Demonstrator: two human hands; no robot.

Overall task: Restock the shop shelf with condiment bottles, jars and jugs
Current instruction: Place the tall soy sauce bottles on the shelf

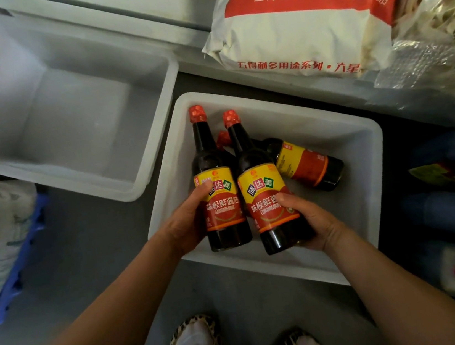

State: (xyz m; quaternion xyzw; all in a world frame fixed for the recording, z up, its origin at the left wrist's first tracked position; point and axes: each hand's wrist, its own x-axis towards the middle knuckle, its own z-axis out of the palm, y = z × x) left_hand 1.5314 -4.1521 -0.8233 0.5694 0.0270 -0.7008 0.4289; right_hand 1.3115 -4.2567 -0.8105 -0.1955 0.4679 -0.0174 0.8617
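1. grey floor [91, 248] with two white tubs; a flour sack [301, 17] lies beyond the hands.
2. left hand [189, 220] grips a soy sauce bottle [218, 185] over the near tub [374, 153].
3. right hand [310, 216] grips a second bottle [265, 184], just beside the first.
4. a third bottle [306, 164] lies in the tub just beyond the right hand.
5. the other tub [155, 141] sits beyond the left hand.
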